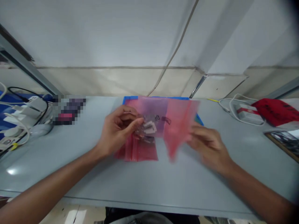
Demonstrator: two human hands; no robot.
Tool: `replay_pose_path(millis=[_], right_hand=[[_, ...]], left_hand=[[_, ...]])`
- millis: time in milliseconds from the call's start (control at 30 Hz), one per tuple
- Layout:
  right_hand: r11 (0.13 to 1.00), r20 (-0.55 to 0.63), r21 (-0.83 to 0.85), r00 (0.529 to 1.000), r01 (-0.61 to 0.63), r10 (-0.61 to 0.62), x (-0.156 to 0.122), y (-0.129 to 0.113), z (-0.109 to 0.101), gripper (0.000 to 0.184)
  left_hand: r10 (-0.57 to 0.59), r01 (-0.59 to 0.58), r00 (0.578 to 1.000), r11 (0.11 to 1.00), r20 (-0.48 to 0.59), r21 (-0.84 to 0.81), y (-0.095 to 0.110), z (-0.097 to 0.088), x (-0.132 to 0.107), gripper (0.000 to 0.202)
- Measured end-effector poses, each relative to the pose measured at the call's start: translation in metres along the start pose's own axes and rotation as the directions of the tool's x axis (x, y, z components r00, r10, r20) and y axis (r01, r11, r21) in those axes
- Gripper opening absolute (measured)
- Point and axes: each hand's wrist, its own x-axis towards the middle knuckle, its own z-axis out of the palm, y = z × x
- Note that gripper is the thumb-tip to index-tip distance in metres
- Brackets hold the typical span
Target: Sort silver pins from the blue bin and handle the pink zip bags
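Note:
My left hand (pixel 119 129) is pinched closed on a small clear packet with metal parts (pixel 147 128), held above a stack of pink plastic bags (pixel 140 149) lying on the grey table (pixel 149 183). My right hand (pixel 207 144) is blurred by motion and grips the edge of a loose pink bag (pixel 179 124), which hangs lifted off the table. A blue tray (pixel 127 99) shows behind the bags, mostly hidden by them.
At the left are white chargers and cables (pixel 25 109) and a blurred-out object (pixel 67 109). At the right lie a white cable with a small box (pixel 245 112), a red pouch (pixel 277 112) and a framed picture's corner (pixel 283 140). A wall rises behind the table.

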Motion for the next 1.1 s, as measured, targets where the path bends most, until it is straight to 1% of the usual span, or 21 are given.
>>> replay_pose_path(millis=[67, 133, 200, 267, 367, 400, 467, 500, 533, 567, 600, 633, 667, 700, 733, 767, 833, 900, 967, 1033, 1100], right_hand=[[0.998, 0.072, 0.001, 0.996, -0.060, 0.060, -0.003, -0.001, 0.004, 0.026], [0.995, 0.071, 0.016, 0.993, -0.094, 0.093, -0.006, -0.002, 0.006, 0.032], [0.996, 0.051, 0.031, 0.995, -0.084, 0.082, -0.007, -0.001, 0.008, 0.031], [0.994, 0.057, 0.057, 0.994, -0.095, 0.091, -0.007, 0.000, 0.008, 0.035], [0.996, 0.091, 0.055, 0.993, -0.076, 0.071, -0.007, 0.001, 0.010, 0.043], [0.999, 0.099, 0.016, 0.994, -0.036, 0.035, -0.007, 0.002, 0.011, 0.043], [0.992, 0.124, -0.091, 0.989, 0.090, -0.079, -0.008, 0.003, 0.013, 0.039], [0.978, 0.149, -0.136, 0.979, 0.160, -0.140, -0.009, 0.004, 0.015, 0.037], [0.960, 0.184, -0.170, 0.964, 0.225, -0.193, -0.010, 0.005, 0.017, 0.037], [0.939, 0.233, -0.198, 0.944, 0.282, -0.234, -0.011, 0.005, 0.019, 0.038], [0.916, 0.298, -0.229, 0.920, 0.330, -0.257, -0.013, 0.006, 0.021, 0.039], [0.889, 0.369, -0.264, 0.891, 0.374, -0.266, -0.015, 0.007, 0.025, 0.040], [0.858, 0.438, -0.302, 0.860, 0.416, -0.263, -0.017, 0.007, 0.028, 0.042], [0.824, 0.499, -0.336, 0.829, 0.456, -0.255, -0.018, 0.008, 0.032, 0.043], [0.791, 0.543, -0.364, 0.802, 0.491, -0.248, -0.020, 0.008, 0.035, 0.045], [0.762, 0.567, -0.388, 0.787, 0.518, -0.245, -0.021, 0.009, 0.038, 0.046], [0.714, 0.556, -0.435, 0.788, 0.548, -0.265, -0.023, 0.010, 0.042, 0.043], [0.683, 0.515, -0.466, 0.800, 0.562, -0.307, -0.025, 0.010, 0.042, 0.041], [0.668, 0.491, -0.470, 0.800, 0.576, -0.344, -0.026, 0.010, 0.039, 0.042], [0.673, 0.477, -0.461, 0.801, 0.579, -0.362, -0.025, 0.007, 0.035, 0.046], [0.690, 0.445, -0.465, 0.820, 0.555, -0.360, -0.024, 0.003, 0.032, 0.049]], left_hand=[[-0.045, 0.051, 0.992, 0.998, 0.122, -0.043, -0.003, 0.005, -0.004, 0.029], [-0.048, 0.064, 0.977, 0.995, 0.210, -0.072, -0.006, 0.008, -0.007, 0.032], [-0.027, 0.036, 0.975, 0.999, 0.220, -0.039, -0.008, 0.007, -0.007, 0.034], [-0.002, -0.006, 0.985, 0.999, 0.173, 0.042, -0.007, 0.003, -0.004, 0.035], [0.046, -0.048, 0.999, 0.990, 0.016, 0.136, -0.005, -0.013, 0.009, 0.046], [0.076, -0.067, 0.996, 0.984, -0.055, 0.163, -0.005, -0.020, 0.015, 0.048], [0.133, -0.083, 0.974, 0.963, -0.184, 0.257, -0.009, -0.036, 0.028, 0.050], [0.162, -0.089, 0.968, 0.935, -0.190, 0.344, -0.012, -0.043, 0.033, 0.048], [0.225, -0.127, 0.961, 0.875, -0.161, 0.468, -0.015, -0.050, 0.038, 0.041], [0.318, -0.190, 0.942, 0.771, -0.109, 0.607, -0.019, -0.056, 0.043, 0.031], [0.431, -0.268, 0.901, 0.640, -0.048, 0.720, -0.022, -0.060, 0.046, 0.023], [0.510, -0.330, 0.860, 0.518, 0.025, 0.789, -0.024, -0.063, 0.047, 0.018], [0.557, -0.391, 0.823, 0.419, 0.108, 0.820, -0.025, -0.065, 0.048, 0.015], [0.566, -0.450, 0.802, 0.360, 0.192, 0.817, -0.025, -0.065, 0.048, 0.015], [0.537, -0.501, 0.798, 0.341, 0.273, 0.796, -0.025, -0.064, 0.047, 0.016], [0.487, -0.539, 0.803, 0.346, 0.344, 0.768, -0.024, -0.063, 0.046, 0.018], [0.387, -0.570, 0.813, 0.378, 0.435, 0.729, -0.023, -0.059, 0.043, 0.021], [0.359, -0.560, 0.823, 0.386, 0.441, 0.733, -0.023, -0.057, 0.040, 0.022], [0.362, -0.554, 0.825, 0.367, 0.434, 0.747, -0.025, -0.055, 0.038, 0.024], [0.354, -0.557, 0.822, 0.329, 0.447, 0.763, -0.027, -0.054, 0.038, 0.026], [0.354, -0.566, 0.813, 0.291, 0.463, 0.771, -0.028, -0.054, 0.038, 0.028]])
